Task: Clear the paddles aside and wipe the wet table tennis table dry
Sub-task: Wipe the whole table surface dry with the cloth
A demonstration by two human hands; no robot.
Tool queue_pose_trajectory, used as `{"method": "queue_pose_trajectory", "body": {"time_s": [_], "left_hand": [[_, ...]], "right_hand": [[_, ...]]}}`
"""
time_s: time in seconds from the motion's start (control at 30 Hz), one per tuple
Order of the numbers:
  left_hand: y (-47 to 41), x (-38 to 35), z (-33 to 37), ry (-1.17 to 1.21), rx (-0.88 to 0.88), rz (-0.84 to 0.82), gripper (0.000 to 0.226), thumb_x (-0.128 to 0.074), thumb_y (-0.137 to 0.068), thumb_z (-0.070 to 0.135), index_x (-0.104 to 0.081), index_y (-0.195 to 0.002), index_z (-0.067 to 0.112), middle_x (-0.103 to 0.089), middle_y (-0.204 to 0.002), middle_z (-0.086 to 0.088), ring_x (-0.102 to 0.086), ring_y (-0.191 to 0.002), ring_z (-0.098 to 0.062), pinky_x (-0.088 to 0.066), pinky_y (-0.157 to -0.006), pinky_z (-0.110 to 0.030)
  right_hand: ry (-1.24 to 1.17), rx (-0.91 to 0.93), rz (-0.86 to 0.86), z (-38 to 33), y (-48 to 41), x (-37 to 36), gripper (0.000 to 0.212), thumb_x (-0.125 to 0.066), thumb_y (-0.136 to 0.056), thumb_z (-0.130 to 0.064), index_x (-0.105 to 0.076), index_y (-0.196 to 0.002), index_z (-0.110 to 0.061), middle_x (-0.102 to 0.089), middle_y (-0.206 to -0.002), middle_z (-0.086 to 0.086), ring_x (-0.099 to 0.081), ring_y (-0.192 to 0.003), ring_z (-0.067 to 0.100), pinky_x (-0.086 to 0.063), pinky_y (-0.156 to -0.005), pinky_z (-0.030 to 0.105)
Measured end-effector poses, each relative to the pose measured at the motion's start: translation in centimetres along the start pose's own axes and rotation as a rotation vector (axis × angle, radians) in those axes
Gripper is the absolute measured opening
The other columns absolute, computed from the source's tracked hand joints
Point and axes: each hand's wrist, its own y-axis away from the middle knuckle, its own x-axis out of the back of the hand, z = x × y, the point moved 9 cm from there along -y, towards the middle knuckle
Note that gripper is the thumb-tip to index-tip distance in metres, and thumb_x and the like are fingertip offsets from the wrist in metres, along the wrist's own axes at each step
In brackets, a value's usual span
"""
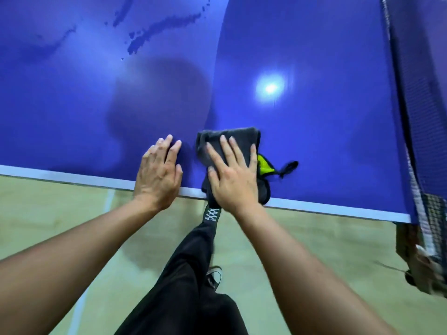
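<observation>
Pale green hall floor [60, 226] nearest, with a black trouser leg [188, 262] and a shoe [214, 276] planted below the white-lined near edge [72, 176] of the blue desk [314, 56]. On that edge, left hand [158, 172] laid flat, fingers [174, 151] straight and slightly apart, holding nothing, bracing only. Just to its right, right hand [232, 180] pressed flat on a folded dark grey cloth [229, 134], fingers [242, 151] spread straight over it, not curled round it. No paddles anywhere in view.

Likely trouble: near end of the cloth hanging over the edge, liable to be dragged off onto the floor by any pull nearer. Under flat pressure alone, with no grip, could also slide out from beneath the palm on a fast stroke. Loose black strap [289, 166] beside the yellow-green patch [264, 164], trailing right (a snag risk if swept as far as the net). Bracing palm on a possibly slick surface, liable to slip under leaning weight. Wetness of the nearby blue hard to judge.

Farther out, dark water streaks [159, 27] at far left, not yet reached. Wide open room far and left. Bright lamp glare [271, 88] at centre right. Net [416, 93] closing off the right side; drop-off all along the near edge.
</observation>
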Motion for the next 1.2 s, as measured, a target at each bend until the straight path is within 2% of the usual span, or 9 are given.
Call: {"method": "queue_pose_trajectory", "body": {"time_s": [0.2,0.27,0.4,0.5,0.57,0.73,0.87,1.03,1.2], "left_hand": [[2.5,0.1,-0.4,-0.004,0.027,-0.188,0.068,-0.019,-0.097,0.041,-0.029,-0.159,0.014,-0.023,-0.167,-0.011,-0.023,-0.153,-0.031,-0.019,-0.123,-0.042],[2.4,0.4,-0.4,0.008,0.026,-0.186,0.066,-0.023,-0.097,0.038,-0.034,-0.157,0.014,-0.028,-0.165,-0.011,-0.028,-0.151,-0.031,-0.024,-0.122,-0.043],[0.9,1.9,-0.6,0.042,0.030,0.002,0.048,-0.034,-0.092,0.032,-0.061,-0.127,0.013,-0.057,-0.135,-0.011,-0.055,-0.118,-0.035,-0.043,-0.100,-0.046],[-1.9,2.9,-1.1,0.067,0.040,0.143,0.027,-0.043,-0.088,0.027,-0.062,-0.104,0.016,-0.058,-0.109,-0.004,-0.054,-0.093,-0.031,-0.040,-0.085,-0.041],[-4.5,3.3,-1.8,0.071,0.042,0.195,0.023,-0.045,-0.086,0.024,-0.061,-0.100,0.016,-0.057,-0.104,-0.004,-0.053,-0.089,-0.031,-0.038,-0.083,-0.040],[-12.4,4.2,-3.5,0.052,-0.002,0.233,0.024,-0.052,-0.087,0.020,-0.061,-0.108,0.013,-0.058,-0.118,-0.007,-0.054,-0.102,-0.032,-0.039,-0.092,-0.042],[-20.3,5.0,-5.0,0.054,-0.031,0.222,0.031,-0.047,-0.088,0.023,-0.060,-0.113,0.011,-0.057,-0.129,-0.010,-0.054,-0.113,-0.034,-0.038,-0.098,-0.043],[-30.6,5.2,-6.6,0.022,-0.079,0.144,0.053,-0.041,-0.092,0.027,-0.054,-0.138,0.005,-0.049,-0.149,-0.018,-0.047,-0.135,-0.039,-0.032,-0.115,-0.047],[-33.0,4.7,-7.1,0.045,-0.088,0.130,0.059,-0.040,-0.095,0.030,-0.047,-0.149,0.008,-0.040,-0.158,-0.015,-0.035,-0.146,-0.036,-0.022,-0.124,-0.045]], "right_hand": [[0.002,-0.065,-0.044,-1.2,3.4,-0.8,0.054,-0.035,-0.103,-0.044,-0.029,-0.157,-0.041,-0.025,-0.167,-0.003,-0.013,-0.156,0.015,-0.005,-0.123,0.061],[0.018,-0.065,-0.052,-1.2,3.5,-0.9,0.054,-0.033,-0.104,-0.045,-0.027,-0.157,-0.042,-0.023,-0.167,-0.003,-0.012,-0.156,0.014,-0.005,-0.122,0.061],[0.048,-0.037,-0.015,-1.5,2.3,-1.1,0.055,-0.036,-0.105,-0.046,-0.027,-0.158,-0.039,-0.024,-0.167,-0.001,-0.014,-0.156,0.017,-0.008,-0.120,0.065],[0.041,-0.011,0.010,-2.0,-0.6,-1.4,0.056,-0.036,-0.103,-0.047,-0.026,-0.158,-0.041,-0.024,-0.167,-0.001,-0.013,-0.156,0.017,-0.007,-0.121,0.065],[0.014,-0.034,0.028,-1.8,-3.4,-1.5,0.056,-0.037,-0.102,-0.048,-0.029,-0.157,-0.042,-0.025,-0.167,-0.002,-0.014,-0.156,0.015,-0.007,-0.121,0.064],[0.010,-0.172,0.075,-0.4,-12.6,-2.0,0.055,-0.034,-0.101,-0.048,-0.030,-0.156,-0.043,-0.025,-0.167,-0.004,-0.015,-0.155,0.014,-0.003,-0.122,0.062],[0.006,-0.211,0.099,1.9,-21.5,-1.8,0.055,-0.033,-0.101,-0.048,-0.029,-0.156,-0.043,-0.024,-0.167,-0.004,-0.014,-0.155,0.013,-0.002,-0.122,0.061],[0.030,-0.269,0.115,5.7,-34.1,-1.6,0.055,-0.031,-0.101,-0.048,-0.029,-0.156,-0.044,-0.025,-0.167,-0.004,-0.015,-0.155,0.013,-0.003,-0.122,0.060],[0.034,-0.336,0.090,10.0,-46.2,-1.3,0.054,-0.030,-0.101,-0.048,-0.029,-0.155,-0.046,-0.024,-0.167,-0.006,-0.013,-0.155,0.011,0.000,-0.123,0.058]]}}
